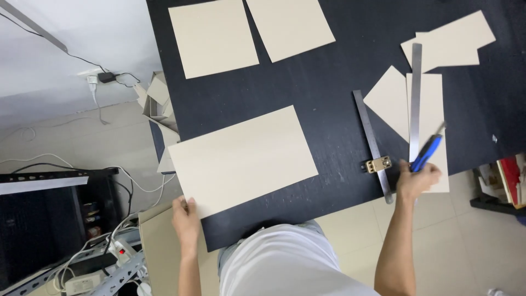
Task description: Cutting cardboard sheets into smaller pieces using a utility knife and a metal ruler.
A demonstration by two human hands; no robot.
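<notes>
Beige sheets: two squares up top, one large sheet near me, on the black table.
Left hand: fingers pinching that sheet's near corner.
Right hand: closed around one blue knife.
Steel rulers: two.

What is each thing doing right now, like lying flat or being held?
Large beige sheet: flat on the table, corner held by the left hand.
Blue utility knife: held in the right hand, blade end up.
Long steel ruler: lying across a beige strip.
Ruler with brass stop: lying flat, untouched.
</notes>
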